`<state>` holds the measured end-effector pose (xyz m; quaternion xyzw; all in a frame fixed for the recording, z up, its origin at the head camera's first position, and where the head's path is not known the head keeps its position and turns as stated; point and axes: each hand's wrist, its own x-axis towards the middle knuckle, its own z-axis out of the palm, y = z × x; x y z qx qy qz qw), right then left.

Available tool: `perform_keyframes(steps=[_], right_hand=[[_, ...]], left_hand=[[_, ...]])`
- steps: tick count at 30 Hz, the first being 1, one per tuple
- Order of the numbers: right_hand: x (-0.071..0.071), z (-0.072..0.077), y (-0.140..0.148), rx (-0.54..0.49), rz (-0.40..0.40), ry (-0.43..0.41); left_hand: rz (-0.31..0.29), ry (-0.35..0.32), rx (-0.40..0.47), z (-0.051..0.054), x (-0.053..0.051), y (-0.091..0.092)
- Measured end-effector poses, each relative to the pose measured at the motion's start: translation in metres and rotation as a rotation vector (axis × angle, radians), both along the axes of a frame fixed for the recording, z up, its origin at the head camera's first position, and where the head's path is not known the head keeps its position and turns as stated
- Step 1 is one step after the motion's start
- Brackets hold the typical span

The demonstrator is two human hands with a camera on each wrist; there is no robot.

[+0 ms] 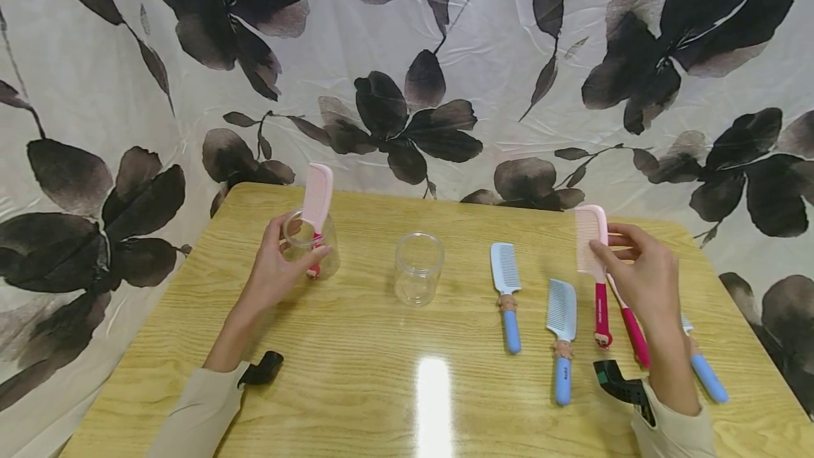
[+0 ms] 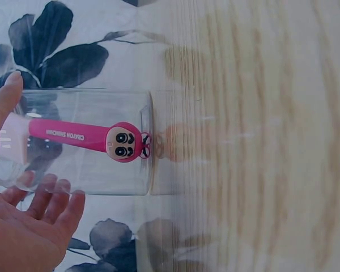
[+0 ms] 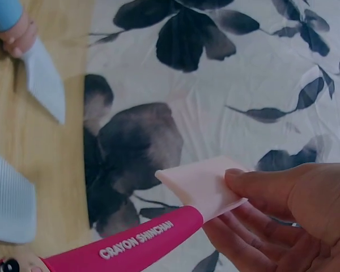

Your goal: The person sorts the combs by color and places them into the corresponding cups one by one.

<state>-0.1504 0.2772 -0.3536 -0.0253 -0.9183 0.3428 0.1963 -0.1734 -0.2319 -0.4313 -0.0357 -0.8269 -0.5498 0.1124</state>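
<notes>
At the left of the table, my left hand [image 1: 280, 263] holds a clear glass jar [image 1: 331, 260], thumb on one side and fingers on the other. Inside that jar a pink comb [image 1: 318, 196] stands tilted, its dark-pink handle [image 2: 73, 132] down and its toothed part above the rim. On the right side, my right hand [image 1: 642, 271] pinches another pink comb [image 1: 600, 309] by its pale head between thumb and fingers. This comb is raised, handle downward. A third pink comb [image 1: 634, 334] lies partly hidden behind the right hand.
A second clear glass jar [image 1: 418, 274] stands mid-table. Right of it lie two blue combs, one farther back [image 1: 505, 281] and one nearer [image 1: 562, 331]. Another blue comb [image 1: 704, 373] lies beyond the right wrist, partly covered. A floral cloth [image 1: 413, 34] hangs behind the wooden table [image 1: 343, 359].
</notes>
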Motion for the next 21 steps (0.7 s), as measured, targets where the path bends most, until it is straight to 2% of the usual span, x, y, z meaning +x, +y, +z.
perform_keyframes(steps=[9, 21], right_hand=[[0.007, 0.003, -0.019, 0.007, 0.078, 0.103], [0.017, 0.004, -0.047, 0.001, 0.161, 0.169]], left_hand=[[-0.003, -0.015, 0.001, -0.001, 0.000, -0.002], [-0.014, 0.009, -0.002, -0.003, 0.000, -0.004]])
